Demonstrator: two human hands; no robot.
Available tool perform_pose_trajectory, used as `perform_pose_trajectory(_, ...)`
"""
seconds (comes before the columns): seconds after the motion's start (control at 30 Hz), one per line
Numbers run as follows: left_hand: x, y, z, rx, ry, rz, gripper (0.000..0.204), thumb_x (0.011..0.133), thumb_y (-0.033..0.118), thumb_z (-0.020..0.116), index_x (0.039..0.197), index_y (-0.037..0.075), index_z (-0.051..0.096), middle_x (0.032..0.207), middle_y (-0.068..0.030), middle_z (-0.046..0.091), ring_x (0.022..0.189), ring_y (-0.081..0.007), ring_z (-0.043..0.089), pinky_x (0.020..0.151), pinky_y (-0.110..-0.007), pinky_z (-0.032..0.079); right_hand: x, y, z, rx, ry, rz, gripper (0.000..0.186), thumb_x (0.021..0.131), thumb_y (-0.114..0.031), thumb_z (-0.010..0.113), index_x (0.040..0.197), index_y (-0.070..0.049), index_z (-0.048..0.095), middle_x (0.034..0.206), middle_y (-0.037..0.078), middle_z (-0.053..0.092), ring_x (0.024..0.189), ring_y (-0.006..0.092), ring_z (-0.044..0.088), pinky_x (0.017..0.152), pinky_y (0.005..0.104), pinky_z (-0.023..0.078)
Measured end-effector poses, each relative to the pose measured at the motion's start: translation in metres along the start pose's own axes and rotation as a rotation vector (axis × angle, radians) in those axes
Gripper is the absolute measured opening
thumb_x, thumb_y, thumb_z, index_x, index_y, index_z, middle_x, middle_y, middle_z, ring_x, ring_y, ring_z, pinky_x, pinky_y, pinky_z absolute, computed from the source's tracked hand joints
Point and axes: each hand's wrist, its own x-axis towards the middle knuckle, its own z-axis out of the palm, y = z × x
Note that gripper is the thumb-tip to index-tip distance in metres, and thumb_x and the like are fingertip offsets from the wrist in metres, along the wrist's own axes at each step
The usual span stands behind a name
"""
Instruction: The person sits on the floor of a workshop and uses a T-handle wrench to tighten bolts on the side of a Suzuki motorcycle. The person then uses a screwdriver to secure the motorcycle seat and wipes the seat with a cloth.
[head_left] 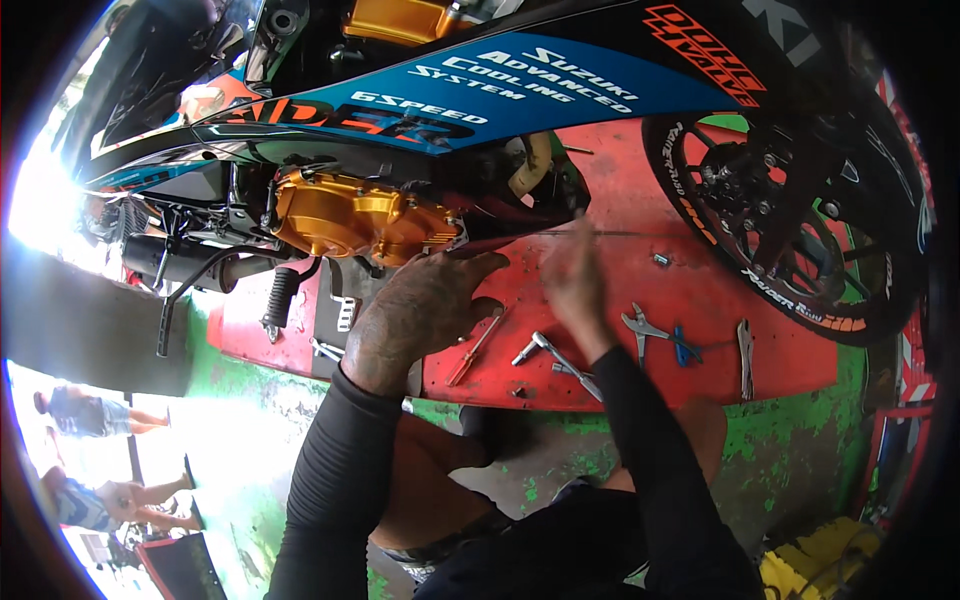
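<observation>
My left hand (425, 300) is just below the gold engine cover (365, 215) of a motorcycle. Its thumb and forefinger are spread apart with nothing visible between them; some other fingers are hidden. My right hand (575, 285) hovers over the red work platform (790, 370), smeared by motion, so its grip is unclear. Close below the hands lie a screwdriver (465, 365) and a ratchet wrench (555, 360). The motorcycle's blue, black and orange fairing (470, 95) stretches above both hands.
Right of my right forearm lie pliers (640, 325), a blue-handled tool (685, 345), a wrench (745, 360) and a small metal piece (661, 259). The front wheel (780, 230) stands at the right. A foot peg (282, 298) juts out at left. Two people (105, 410) are at far left.
</observation>
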Motion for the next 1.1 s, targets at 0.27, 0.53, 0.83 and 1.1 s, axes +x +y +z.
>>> perform_pose_trajectory(0.27,0.006,0.003,0.000,0.012,0.018,0.028,0.054,0.091,0.028,0.075,0.140,0.012,0.062,0.130,-0.0170,0.070,0.118,-0.0385,0.067,0.100,-0.050,0.053,-0.122,-0.015,0.079,-0.048,-0.781,-0.668,0.030,0.085,-0.023,0.074,0.112,-0.011,0.068,0.125,0.008,0.066,0.118,0.0291,0.060,0.105,0.0473,0.048)
perform_pose_trajectory(0.53,0.013,0.005,-0.001,-0.006,0.069,0.079,0.052,0.091,0.026,0.075,0.139,0.012,0.063,0.125,-0.0160,0.072,0.113,-0.0387,0.069,0.098,-0.050,0.054,-0.114,-0.016,0.073,0.106,-0.714,-0.525,0.034,0.090,-0.014,0.065,0.123,-0.006,0.060,0.120,0.012,0.065,0.115,0.0333,0.060,0.102,0.0469,0.048)
perform_pose_trajectory(0.83,0.005,0.013,-0.022,0.031,0.176,0.082,0.048,0.092,0.025,0.075,0.136,0.011,0.063,0.107,-0.0207,0.074,0.098,-0.0399,0.072,0.087,-0.052,0.057,0.048,-0.061,-0.096,1.425,0.396,0.574,0.051,0.104,-0.064,0.052,0.098,-0.013,0.054,0.074,-0.002,0.048,0.057,0.0067,0.042,0.053,0.0221,0.032)
perform_pose_trajectory(1.1,0.000,0.007,-0.019,-0.003,0.085,0.069,0.050,0.093,0.030,0.075,0.137,0.011,0.063,0.124,-0.0205,0.070,0.109,-0.0391,0.069,0.095,-0.050,0.056,0.168,-0.055,-0.075,1.456,0.510,0.200,0.075,0.090,-0.090,0.044,0.072,-0.017,0.045,0.054,-0.006,0.035,0.043,0.0059,0.028,0.044,0.0238,0.021)
